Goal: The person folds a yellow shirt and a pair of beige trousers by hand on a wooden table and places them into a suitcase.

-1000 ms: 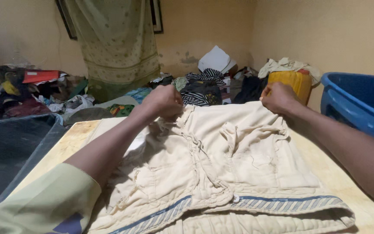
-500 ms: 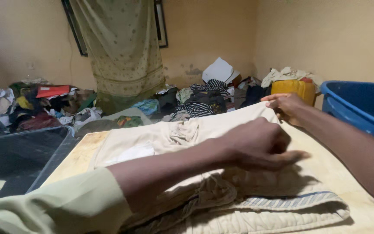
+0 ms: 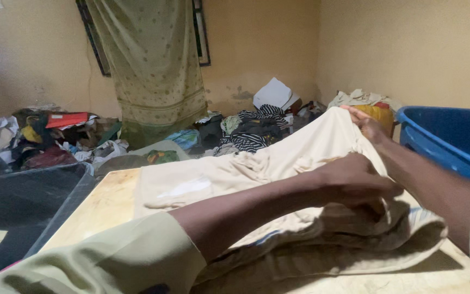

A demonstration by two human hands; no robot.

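Our left hand [image 3: 354,182] pinches the cream shorts [image 3: 235,174] on the wooden table [image 3: 104,204]; our right hand [image 3: 368,126] grips and lifts the far edge. Risk, we judge: loose folds slipping, bunching unevenly.

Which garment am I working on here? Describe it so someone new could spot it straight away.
Start at the wooden table in the foreground. The cream trousers lie across it, under the left hand and lifted by the right hand. Only they are plain cream with a striped waistband.
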